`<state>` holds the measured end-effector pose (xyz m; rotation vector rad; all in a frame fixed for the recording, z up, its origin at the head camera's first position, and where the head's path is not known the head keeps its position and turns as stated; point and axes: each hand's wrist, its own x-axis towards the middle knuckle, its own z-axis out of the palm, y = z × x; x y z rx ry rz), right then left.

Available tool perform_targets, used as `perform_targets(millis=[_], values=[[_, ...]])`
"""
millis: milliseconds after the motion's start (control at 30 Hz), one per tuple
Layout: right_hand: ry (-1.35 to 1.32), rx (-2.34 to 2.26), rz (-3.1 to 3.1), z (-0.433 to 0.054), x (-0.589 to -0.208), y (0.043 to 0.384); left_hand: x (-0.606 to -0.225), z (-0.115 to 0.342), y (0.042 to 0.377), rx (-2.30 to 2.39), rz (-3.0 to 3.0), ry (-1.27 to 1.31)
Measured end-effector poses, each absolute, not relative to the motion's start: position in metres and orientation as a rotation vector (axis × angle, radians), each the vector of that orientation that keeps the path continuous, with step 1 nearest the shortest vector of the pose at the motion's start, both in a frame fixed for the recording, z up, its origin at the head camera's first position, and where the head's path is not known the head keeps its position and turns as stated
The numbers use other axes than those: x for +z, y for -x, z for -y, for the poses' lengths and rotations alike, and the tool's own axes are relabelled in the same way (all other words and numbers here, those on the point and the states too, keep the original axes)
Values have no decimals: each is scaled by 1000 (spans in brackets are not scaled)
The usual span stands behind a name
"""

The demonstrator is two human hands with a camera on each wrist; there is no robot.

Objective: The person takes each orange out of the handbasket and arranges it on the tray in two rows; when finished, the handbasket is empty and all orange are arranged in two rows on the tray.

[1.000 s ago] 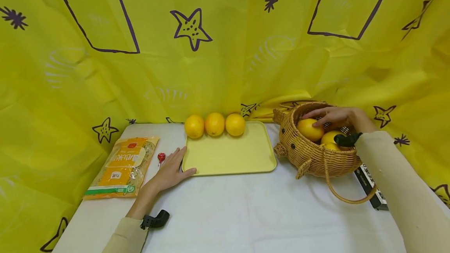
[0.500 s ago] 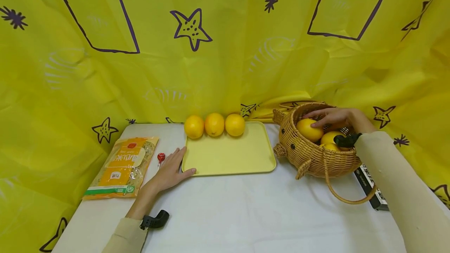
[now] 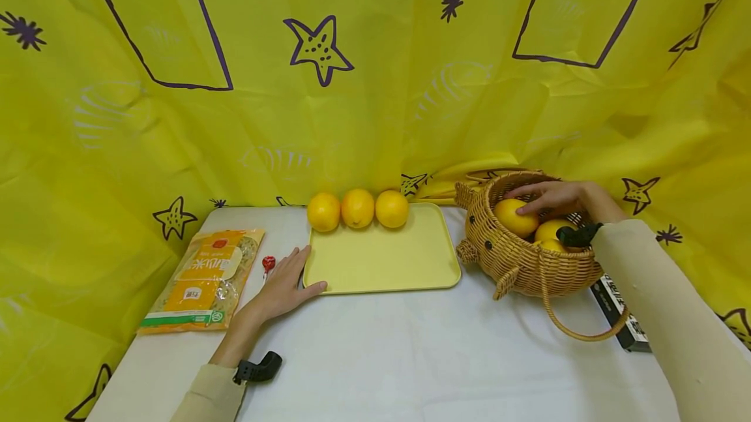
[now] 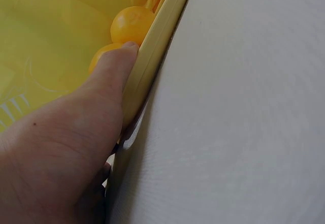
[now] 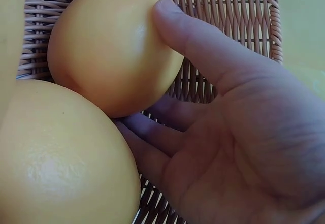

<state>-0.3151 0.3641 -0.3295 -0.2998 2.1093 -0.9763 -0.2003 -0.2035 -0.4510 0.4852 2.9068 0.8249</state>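
My right hand (image 3: pixel 557 196) reaches into a wicker basket (image 3: pixel 516 275) with an animal face. Its thumb presses on an orange (image 3: pixel 514 216) while the other fingers curl behind and under it. In the right wrist view, a second orange (image 5: pixel 61 158) lies close to that hand, below the gripped orange (image 5: pixel 106 46). On the left, my left hand (image 3: pixel 285 284) rests at the left end of a pale yellow tray (image 3: pixel 387 262), fingers straight, thumb on the front rim. Three oranges (image 3: pixel 358 208) stand in a row along the tray's back left edge.
A packet of dried food (image 3: pixel 202 278) lies at the table's left, with a red lollipop (image 3: pixel 268 263) between it and the tray. A black-and-white box (image 3: pixel 624 317) lies partly under the right sleeve and basket. Behind hangs a yellow cloth (image 3: pixel 375 115).
The orange under my right hand has shifted very slightly left, the thumb with it. My left hand, the tray and its oranges have stayed in place.
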Motion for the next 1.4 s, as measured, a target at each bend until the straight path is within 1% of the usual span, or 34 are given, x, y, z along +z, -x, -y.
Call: perform_targets(millis=[333,767,1133,1400], values=[[403,-902,-2177,-362,-328,313,-451,203,200,822,-2909,-490],[407,-865,-2195,-362,-328,317,-452,203,201,819,-2911,-492],[360,-894,-2060,-358,-330,317,-450,203,199,824,-2917,-507],[425,-846,-2181,-356,-329,314,-449,204,200,822,-2910,-495]])
